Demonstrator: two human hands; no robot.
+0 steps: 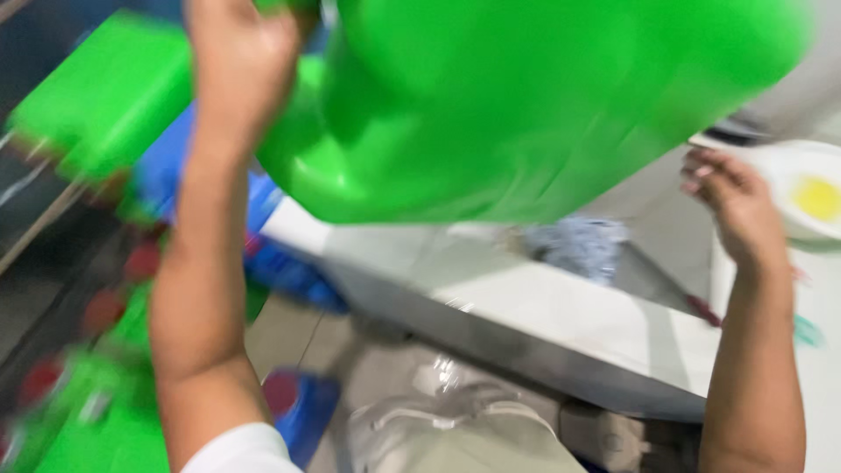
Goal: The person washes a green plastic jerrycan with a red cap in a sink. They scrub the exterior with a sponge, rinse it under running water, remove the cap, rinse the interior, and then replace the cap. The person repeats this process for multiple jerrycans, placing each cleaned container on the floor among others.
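Left hand point(241, 57) apparently gripping big green tub point(526, 105), right hand point(736, 206) loosely open beside it

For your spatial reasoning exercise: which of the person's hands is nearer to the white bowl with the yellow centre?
The right hand: it sits just left of the white bowl. The left hand is far across the view, against the big green container.

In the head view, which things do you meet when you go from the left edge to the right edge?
Green box → left hand → big green container → right hand → white bowl with a yellow centre.
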